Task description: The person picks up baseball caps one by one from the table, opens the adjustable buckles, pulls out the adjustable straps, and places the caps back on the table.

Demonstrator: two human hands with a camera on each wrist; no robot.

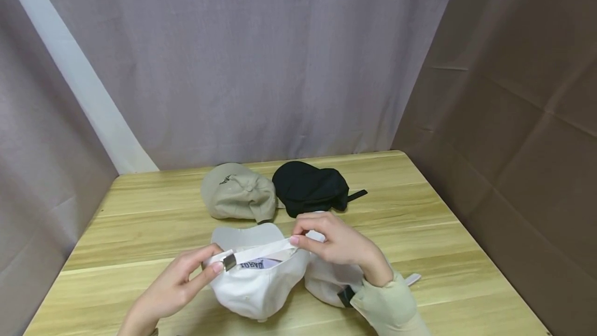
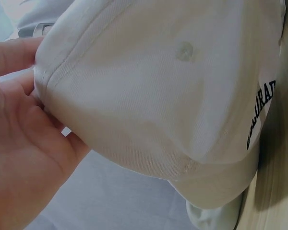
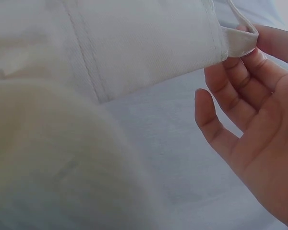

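A white cap (image 1: 258, 289) is held up at the table's near side, its back strap (image 1: 266, 250) stretched between both hands. At the strap's left end, my left hand (image 1: 179, 279) pinches the metal buckle (image 1: 229, 262) and cap edge between thumb and fingers. My right hand (image 1: 338, 240) pinches the strap's other end; the right wrist view shows the strap (image 3: 240, 42) looped at the thumb and fingers of that hand (image 3: 259, 105). Dark lettering (image 2: 261, 108) shows on the cap front (image 2: 182, 96) in the left wrist view.
Behind lie a beige cap (image 1: 240, 193) and a black cap (image 1: 310, 188), side by side on the wooden table (image 1: 448, 253). Another light cap (image 1: 326, 281), with a dark buckle, lies partly under my right forearm. Curtains stand around the table.
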